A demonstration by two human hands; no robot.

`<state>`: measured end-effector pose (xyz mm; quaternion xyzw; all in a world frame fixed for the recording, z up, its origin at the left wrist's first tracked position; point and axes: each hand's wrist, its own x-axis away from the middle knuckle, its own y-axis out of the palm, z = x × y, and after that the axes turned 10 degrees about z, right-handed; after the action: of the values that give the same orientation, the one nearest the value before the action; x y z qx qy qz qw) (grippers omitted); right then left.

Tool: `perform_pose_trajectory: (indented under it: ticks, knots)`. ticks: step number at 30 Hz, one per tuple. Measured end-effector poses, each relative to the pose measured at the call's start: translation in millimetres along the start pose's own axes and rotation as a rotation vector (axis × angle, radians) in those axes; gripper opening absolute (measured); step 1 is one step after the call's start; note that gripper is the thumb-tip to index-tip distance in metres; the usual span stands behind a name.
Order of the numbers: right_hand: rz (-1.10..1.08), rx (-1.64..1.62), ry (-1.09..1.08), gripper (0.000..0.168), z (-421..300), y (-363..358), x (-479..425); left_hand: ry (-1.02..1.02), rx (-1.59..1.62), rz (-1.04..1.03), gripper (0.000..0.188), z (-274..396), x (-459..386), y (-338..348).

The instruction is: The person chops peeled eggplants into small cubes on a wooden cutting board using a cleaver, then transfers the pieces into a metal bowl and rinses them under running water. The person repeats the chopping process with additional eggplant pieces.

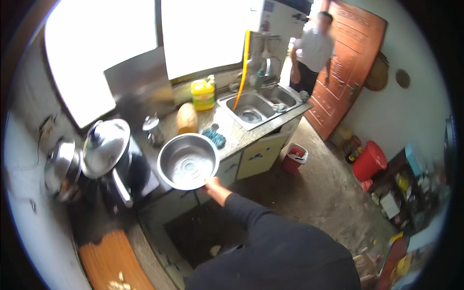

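Observation:
My right hand (215, 188) grips the near rim of a round stainless steel basin (188, 161), thumb on top. The fingers under the rim are partly hidden. The basin is out over the front of the counter, open side up, and its inside shows bright reflections. Just beyond it on the stone countertop (235, 135) are a bunched teal cloth (214, 137) and an upright tan, rounded object (187, 119). My left hand is out of view.
A lidded wok (107, 148) with a long handle sits on the stove. A double sink (250, 108) holds a yellow hose (244, 69). Pale pieces lie on a wooden cutting board (116, 259). A person (313, 49) stands by the open door (349, 61); a red bin (294, 159) is on the floor.

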<state>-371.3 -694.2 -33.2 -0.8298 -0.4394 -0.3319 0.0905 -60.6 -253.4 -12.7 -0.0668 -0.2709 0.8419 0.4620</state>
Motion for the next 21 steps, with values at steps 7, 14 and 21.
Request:
perform_pose_trajectory:
  ticks: [7, 14, 21]
  knots:
    - [-0.121, 0.315, 0.063, 0.021, 35, -173, -4, -0.05, 0.101, 0.131, 0.023, 26, 73, -41]
    - [-0.465, 0.852, 0.052, 0.018, 62, -173, 43, -0.24, -0.107, 0.507, 0.021, -77, 114, -78]
    - [-0.524, 1.217, -0.151, 0.031, 86, -144, 99, -0.174, -0.22, 0.891, 0.023, -111, 109, -136]
